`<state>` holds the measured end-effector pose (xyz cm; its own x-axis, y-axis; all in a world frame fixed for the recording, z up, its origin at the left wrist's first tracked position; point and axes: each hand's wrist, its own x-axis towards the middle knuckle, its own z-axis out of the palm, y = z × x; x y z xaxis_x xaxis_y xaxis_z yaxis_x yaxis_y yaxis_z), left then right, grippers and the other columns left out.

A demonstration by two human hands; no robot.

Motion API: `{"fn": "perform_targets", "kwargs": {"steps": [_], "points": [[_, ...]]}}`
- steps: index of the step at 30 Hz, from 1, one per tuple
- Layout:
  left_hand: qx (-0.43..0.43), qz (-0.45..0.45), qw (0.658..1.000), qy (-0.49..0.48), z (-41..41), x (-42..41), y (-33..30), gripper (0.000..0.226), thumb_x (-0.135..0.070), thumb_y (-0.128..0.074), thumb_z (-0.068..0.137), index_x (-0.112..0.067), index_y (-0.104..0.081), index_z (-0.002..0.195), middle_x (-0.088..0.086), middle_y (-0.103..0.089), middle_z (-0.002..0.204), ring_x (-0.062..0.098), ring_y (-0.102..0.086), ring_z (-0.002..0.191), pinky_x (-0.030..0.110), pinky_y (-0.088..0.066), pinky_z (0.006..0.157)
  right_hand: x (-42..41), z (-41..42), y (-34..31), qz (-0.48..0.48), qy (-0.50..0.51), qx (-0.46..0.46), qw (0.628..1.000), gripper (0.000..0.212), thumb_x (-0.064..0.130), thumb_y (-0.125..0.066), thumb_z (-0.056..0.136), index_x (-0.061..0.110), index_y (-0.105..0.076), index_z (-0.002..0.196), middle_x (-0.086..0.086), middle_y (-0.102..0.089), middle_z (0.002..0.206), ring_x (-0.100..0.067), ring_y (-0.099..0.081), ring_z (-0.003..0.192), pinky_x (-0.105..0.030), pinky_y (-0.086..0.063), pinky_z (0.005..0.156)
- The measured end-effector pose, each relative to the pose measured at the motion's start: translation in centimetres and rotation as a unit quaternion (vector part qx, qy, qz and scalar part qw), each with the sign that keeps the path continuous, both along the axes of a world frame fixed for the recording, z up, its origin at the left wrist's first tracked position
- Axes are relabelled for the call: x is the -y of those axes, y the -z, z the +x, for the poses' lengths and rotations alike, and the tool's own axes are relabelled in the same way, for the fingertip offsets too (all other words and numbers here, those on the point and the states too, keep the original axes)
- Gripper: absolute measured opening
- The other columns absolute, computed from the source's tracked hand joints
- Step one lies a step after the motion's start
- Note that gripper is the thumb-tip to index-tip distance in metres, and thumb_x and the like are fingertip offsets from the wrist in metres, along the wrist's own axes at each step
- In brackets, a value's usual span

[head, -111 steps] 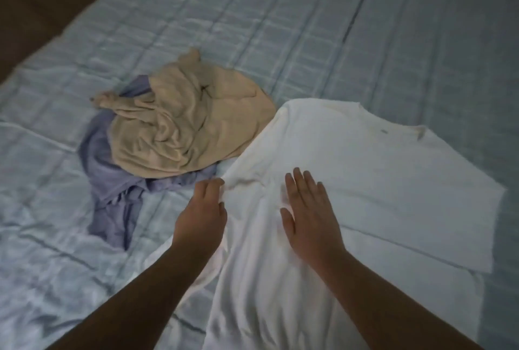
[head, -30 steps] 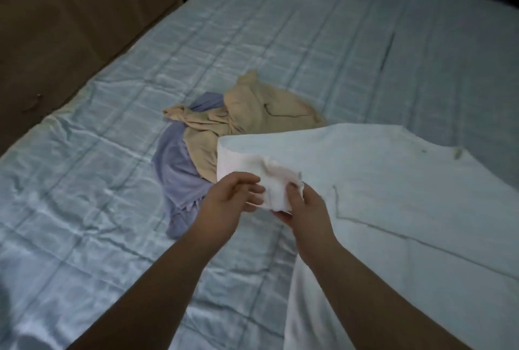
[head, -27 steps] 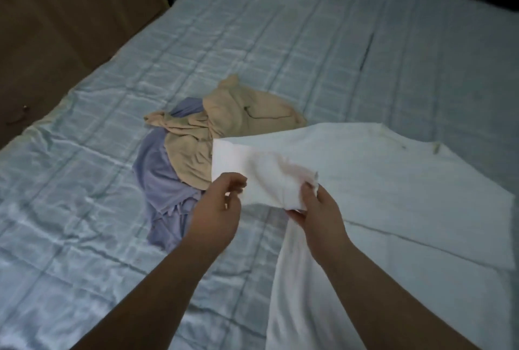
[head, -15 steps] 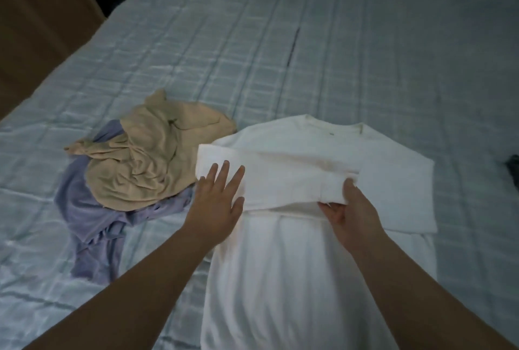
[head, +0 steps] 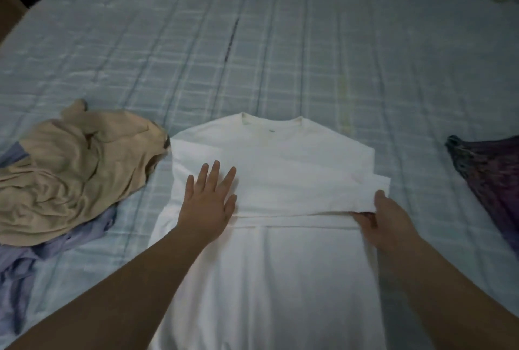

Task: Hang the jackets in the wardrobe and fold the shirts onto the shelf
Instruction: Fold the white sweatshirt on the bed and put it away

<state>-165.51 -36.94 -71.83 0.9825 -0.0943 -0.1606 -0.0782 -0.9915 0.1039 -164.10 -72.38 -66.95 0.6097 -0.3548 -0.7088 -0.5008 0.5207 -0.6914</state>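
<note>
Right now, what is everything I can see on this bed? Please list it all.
white shirt: one, white, spread flat at centre, sleeves folded across the chest
beige garment: one, beige, crumpled at left, lying on the lilac one
lilac garment: one, lilac, crumpled at far left
purple garment: one, dark purple, at right edge
bedspread: one, pale blue check, under everything
left hand: flat on the shirt
right hand: pinching the folded sleeve's edge
</note>
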Motion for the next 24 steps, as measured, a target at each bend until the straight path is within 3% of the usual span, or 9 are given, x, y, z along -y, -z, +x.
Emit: {"fn": "perform_targets", "kwargs": {"steps": [1,3,5,7,10,14,20,22,24], "points": [[-0.002,0.004,1.000,0.000,0.2,0.2,0.2,0.063,-0.050,-0.010,0.098,-0.029,-0.017,0.156,0.010,-0.015,0.163,0.033,-0.011,0.150,0.056,-0.016,0.117,0.7,0.0,0.5,-0.037,-0.023,-0.008,0.999,0.029,0.015,-0.044,0.104,-0.007,-0.052,0.122,-0.026,-0.059,0.115,0.004,-0.067,0.071,-0.011,-0.052,0.059],[-0.016,0.006,1.000,-0.004,0.5,0.4,0.6,0.065,-0.052,-0.008,0.096,-0.029,-0.019,0.156,0.010,-0.016,0.163,0.033,-0.012,0.150,0.057,-0.016,0.117,1.3,-0.2,1.5,-0.188,-0.094,-0.011,0.978,0.032,0.027,-0.049,0.102,0.001,-0.061,0.118,-0.019,-0.067,0.113,-0.017,-0.071,0.090,-0.031,-0.059,0.074],[-0.027,0.004,1.000,-0.012,0.7,0.3,1.0,0.067,-0.054,-0.005,0.093,-0.032,-0.016,0.156,0.008,-0.012,0.164,0.032,-0.007,0.151,0.056,-0.012,0.118,1.9,-0.2,2.7,-0.344,-0.155,-0.043,0.925,0.033,0.039,-0.052,0.094,0.010,-0.068,0.100,-0.014,-0.072,0.097,-0.032,-0.070,0.090,-0.046,-0.057,0.083],[-0.036,-0.006,0.999,-0.028,0.9,0.0,1.5,0.069,-0.057,-0.003,0.090,-0.035,-0.012,0.156,0.005,-0.007,0.165,0.030,-0.001,0.151,0.055,-0.007,0.118,2.2,-0.3,3.1,-0.450,-0.213,-0.065,0.865,0.037,0.041,-0.051,0.088,0.009,-0.067,0.096,-0.016,-0.070,0.091,-0.037,-0.068,0.090,-0.045,-0.052,0.083],[-0.038,-0.013,0.998,-0.041,1.0,-1.0,2.1,0.071,-0.058,-0.003,0.089,-0.036,-0.011,0.156,0.004,-0.006,0.165,0.027,0.001,0.152,0.052,-0.004,0.121,1.7,-0.6,3.0,-0.507,-0.253,-0.064,0.821,0.032,0.022,-0.058,0.092,0.002,-0.060,0.117,-0.022,-0.066,0.109,-0.038,-0.062,0.103,-0.041,-0.046,0.088],[-0.020,-0.015,0.998,-0.054,1.0,-2.1,3.0,0.067,-0.056,-0.009,0.092,-0.036,-0.014,0.155,0.005,-0.010,0.165,0.027,-0.003,0.152,0.052,-0.007,0.121,1.1,-1.1,4.0,-0.524,-0.268,-0.048,0.807,0.034,0.009,-0.057,0.090,0.007,-0.048,0.122,-0.022,-0.062,0.111,-0.039,-0.060,0.102,-0.039,-0.044,0.084],[-0.029,-0.020,0.998,-0.054,1.3,-3.3,3.7,0.065,-0.058,-0.013,0.092,-0.040,-0.008,0.155,0.003,-0.003,0.165,0.027,0.001,0.152,0.055,-0.005,0.119,0.6,-1.5,5.2,-0.594,-0.292,-0.074,0.746,0.081,0.010,-0.059,0.089,0.004,-0.014,0.156,-0.029,-0.038,0.143,-0.044,-0.040,0.130,-0.047,-0.033,0.108],[-0.029,-0.010,0.998,-0.056,1.4,-4.2,3.8,0.065,-0.059,-0.014,0.092,-0.042,-0.006,0.154,0.002,-0.001,0.165,0.025,0.002,0.152,0.056,-0.005,0.118,0.3,-1.6,4.9,-0.651,-0.316,-0.075,0.686,0.086,0.012,-0.059,0.084,0.009,-0.011,0.156,-0.026,-0.027,0.153,-0.044,-0.031,0.136,-0.053,-0.030,0.110],[-0.036,-0.012,0.998,-0.050,1.4,-5.4,4.0,0.067,-0.062,-0.011,0.091,-0.041,-0.004,0.155,0.003,0.001,0.165,0.024,0.003,0.152,0.052,-0.005,0.119,-0.1,-1.3,4.9,-0.718,-0.366,-0.013,0.592,0.085,0.011,-0.053,0.077,0.009,-0.019,0.155,-0.024,-0.022,0.158,-0.042,-0.025,0.142,-0.056,-0.025,0.113]]}}
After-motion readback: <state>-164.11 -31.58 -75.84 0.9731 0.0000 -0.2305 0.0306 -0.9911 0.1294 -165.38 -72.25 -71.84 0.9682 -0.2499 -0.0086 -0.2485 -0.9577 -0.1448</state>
